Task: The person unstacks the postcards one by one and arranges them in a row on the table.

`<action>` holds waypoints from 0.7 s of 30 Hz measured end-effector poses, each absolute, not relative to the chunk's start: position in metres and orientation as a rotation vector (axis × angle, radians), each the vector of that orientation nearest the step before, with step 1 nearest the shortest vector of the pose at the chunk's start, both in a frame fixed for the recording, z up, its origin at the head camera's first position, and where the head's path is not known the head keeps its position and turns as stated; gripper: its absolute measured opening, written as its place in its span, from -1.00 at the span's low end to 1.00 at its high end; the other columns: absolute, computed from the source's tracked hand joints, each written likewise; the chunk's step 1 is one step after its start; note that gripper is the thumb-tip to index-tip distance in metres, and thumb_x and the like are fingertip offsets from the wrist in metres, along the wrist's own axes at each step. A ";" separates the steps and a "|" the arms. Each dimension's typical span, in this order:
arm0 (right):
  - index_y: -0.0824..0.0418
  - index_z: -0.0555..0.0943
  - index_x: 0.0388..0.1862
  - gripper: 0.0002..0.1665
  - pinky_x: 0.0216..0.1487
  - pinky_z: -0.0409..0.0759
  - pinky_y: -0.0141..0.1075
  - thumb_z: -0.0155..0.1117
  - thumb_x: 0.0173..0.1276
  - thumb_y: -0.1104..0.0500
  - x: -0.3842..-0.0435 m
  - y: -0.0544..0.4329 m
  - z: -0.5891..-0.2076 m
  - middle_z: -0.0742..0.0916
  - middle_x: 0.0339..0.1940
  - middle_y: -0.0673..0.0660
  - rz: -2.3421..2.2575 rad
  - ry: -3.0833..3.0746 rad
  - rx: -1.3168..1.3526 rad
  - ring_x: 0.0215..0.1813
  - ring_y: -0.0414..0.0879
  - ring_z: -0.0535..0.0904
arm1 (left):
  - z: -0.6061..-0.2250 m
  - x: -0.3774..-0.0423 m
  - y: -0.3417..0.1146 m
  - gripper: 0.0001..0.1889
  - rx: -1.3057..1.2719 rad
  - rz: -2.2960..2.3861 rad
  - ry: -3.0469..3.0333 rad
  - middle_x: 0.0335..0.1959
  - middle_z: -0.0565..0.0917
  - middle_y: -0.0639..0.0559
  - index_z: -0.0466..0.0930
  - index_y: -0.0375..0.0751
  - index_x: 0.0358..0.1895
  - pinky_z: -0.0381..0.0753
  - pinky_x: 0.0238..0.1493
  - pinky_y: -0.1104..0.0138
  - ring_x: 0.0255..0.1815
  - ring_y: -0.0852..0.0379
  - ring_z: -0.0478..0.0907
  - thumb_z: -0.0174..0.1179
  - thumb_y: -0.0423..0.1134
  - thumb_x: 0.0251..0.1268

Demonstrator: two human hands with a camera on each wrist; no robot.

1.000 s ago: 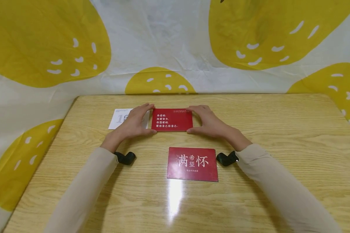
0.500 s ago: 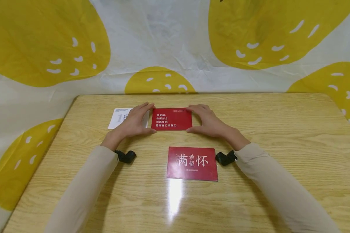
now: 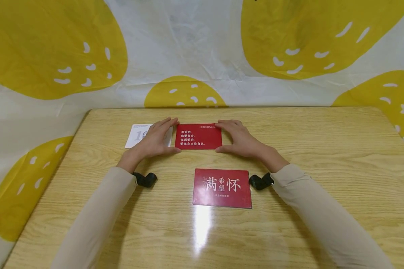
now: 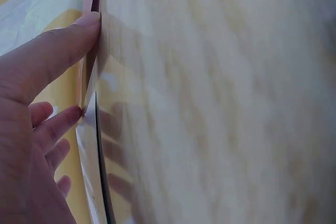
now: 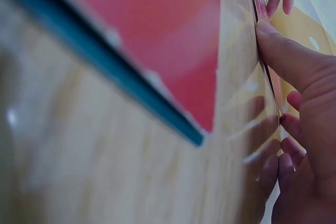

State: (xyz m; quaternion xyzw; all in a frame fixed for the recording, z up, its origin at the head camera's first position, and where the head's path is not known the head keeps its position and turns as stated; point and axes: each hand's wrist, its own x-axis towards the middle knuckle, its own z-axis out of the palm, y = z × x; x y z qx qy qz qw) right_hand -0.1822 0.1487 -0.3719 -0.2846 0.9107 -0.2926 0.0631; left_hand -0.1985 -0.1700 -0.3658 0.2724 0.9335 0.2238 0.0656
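Note:
A red card with white printed characters lies near the far side of the wooden table, between both hands. My left hand grips its left end, thumb at the near corner and forefinger at the far one. At the right end my right hand does the same, and in the right wrist view its thumb presses against the card's near edge. Beneath the left hand is a white card with a large grey "1", partly hidden. Closer to me lies a second red card with larger white characters.
Black wrist cameras jut inward from both sleeves, the right one right beside the nearer red card. A white cloth with yellow fruit shapes hangs behind the wooden table. Light glares on the tabletop in front.

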 end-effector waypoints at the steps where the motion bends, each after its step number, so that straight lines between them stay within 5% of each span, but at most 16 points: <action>1: 0.18 0.23 0.46 -0.01 0.40 -0.03 0.09 0.44 0.15 -0.12 -0.182 0.149 -0.372 0.25 0.48 0.16 -0.881 2.751 -0.863 0.44 0.13 0.02 | -0.366 -0.198 -0.170 0.08 0.821 0.676 2.815 0.46 0.19 -0.08 0.02 -0.20 0.50 -0.16 0.44 0.04 0.51 -0.04 -0.11 0.45 0.08 -0.08; 21: 0.13 0.32 0.42 -0.11 0.39 -0.04 0.14 0.40 0.18 -0.13 -0.182 0.149 -0.374 0.21 0.50 0.17 -0.823 2.755 -0.879 0.47 0.14 -0.03 | -0.366 -0.199 -0.169 0.11 0.824 0.647 2.810 0.46 0.21 -0.06 0.00 -0.19 0.51 -0.20 0.45 0.02 0.51 -0.06 -0.14 0.45 0.08 -0.09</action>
